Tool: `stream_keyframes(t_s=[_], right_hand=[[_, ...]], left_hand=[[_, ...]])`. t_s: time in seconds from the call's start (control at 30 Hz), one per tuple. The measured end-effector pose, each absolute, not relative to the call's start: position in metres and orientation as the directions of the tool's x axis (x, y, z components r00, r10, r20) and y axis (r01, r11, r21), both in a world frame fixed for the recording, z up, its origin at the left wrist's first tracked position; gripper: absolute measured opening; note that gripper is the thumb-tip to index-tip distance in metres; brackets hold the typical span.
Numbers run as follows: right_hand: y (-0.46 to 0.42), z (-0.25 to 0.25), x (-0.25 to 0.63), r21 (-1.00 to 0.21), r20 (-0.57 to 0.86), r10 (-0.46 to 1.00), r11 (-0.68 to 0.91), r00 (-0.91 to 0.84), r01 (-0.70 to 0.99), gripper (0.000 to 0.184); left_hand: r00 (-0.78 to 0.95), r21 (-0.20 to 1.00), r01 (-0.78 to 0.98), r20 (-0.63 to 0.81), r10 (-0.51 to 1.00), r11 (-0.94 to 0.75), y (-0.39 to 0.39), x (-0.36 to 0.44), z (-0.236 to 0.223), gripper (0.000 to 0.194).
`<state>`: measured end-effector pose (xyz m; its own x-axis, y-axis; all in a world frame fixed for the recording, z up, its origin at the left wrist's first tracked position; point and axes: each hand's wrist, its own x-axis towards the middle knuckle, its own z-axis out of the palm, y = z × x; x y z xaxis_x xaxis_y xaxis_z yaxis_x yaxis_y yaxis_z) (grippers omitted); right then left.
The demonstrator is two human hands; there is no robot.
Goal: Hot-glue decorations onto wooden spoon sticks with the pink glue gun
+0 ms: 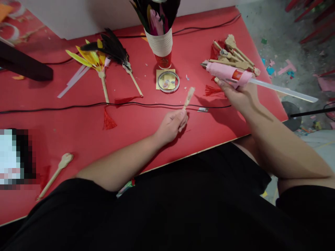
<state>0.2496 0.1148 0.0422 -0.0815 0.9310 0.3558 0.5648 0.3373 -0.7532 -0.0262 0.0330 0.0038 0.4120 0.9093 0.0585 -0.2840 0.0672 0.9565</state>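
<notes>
Head view, left hand: your left hand [171, 126] is closed around a wooden stick [188, 98], its pale upper end sticking out above your fingers over the table.
Right hand: your right hand [242, 97] is wrapped around a pink glue gun [225, 71], well apart from your left; the nozzle points left, and a glue stick [285, 90] runs out of the back.
Red table [146, 137]: it lies under both your hands.
Paper cup [160, 45]: upright beyond your left hand, filled with feathers [157, 21].
Tape ring [169, 90]: on yellow paper [158, 76], just in front of the cup.
Yellow feather piece [95, 61]: left of the cup, beside a black feather piece [116, 48].
Wooden handles [239, 59]: piled behind your glue gun.
</notes>
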Motion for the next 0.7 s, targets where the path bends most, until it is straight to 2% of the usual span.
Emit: stream_keyframes(t_s=[0.13, 0.23, 0.33, 0.4, 0.53, 0.7], right_hand=[[0.115, 0.039, 0.252, -0.815, 0.295, 0.951, 0.299, -0.087, 0.497, 0.048], [0.107, 0.046, 0.247, -0.853, 0.21, 0.97, 0.243, -0.124, 0.461, 0.046], [0.103, 0.057, 0.241, -0.885, 0.142, 0.971, 0.213, -0.194, 0.414, 0.044], [0.103, 0.062, 0.239, -0.906, 0.098, 0.979, 0.162, -0.178, 0.39, 0.047], [0.101, 0.066, 0.237, -0.922, 0.066, 0.993, 0.097, -0.094, 0.376, 0.05], [0.091, 0.066, 0.234, -0.866, 0.127, 0.971, 0.208, -0.201, 0.456, 0.039]], left_hand=[[0.355, 0.936, -0.324, -0.016, 0.935, 0.14, 0.039, -0.027, 0.0, 0.077], [0.404, 0.909, -0.354, -0.062, 0.913, 0.218, 0.045, -0.03, -0.005, 0.069], [0.427, 0.846, -0.425, -0.126, 0.895, 0.321, 0.049, -0.032, -0.005, 0.057], [0.409, 0.796, -0.48, -0.169, 0.897, 0.368, 0.051, -0.033, -0.004, 0.051], [0.358, 0.789, -0.506, -0.176, 0.917, 0.349, 0.052, -0.029, -0.001, 0.05], [0.292, 0.844, -0.471, -0.124, 0.948, 0.256, 0.048, -0.024, -0.004, 0.053]])
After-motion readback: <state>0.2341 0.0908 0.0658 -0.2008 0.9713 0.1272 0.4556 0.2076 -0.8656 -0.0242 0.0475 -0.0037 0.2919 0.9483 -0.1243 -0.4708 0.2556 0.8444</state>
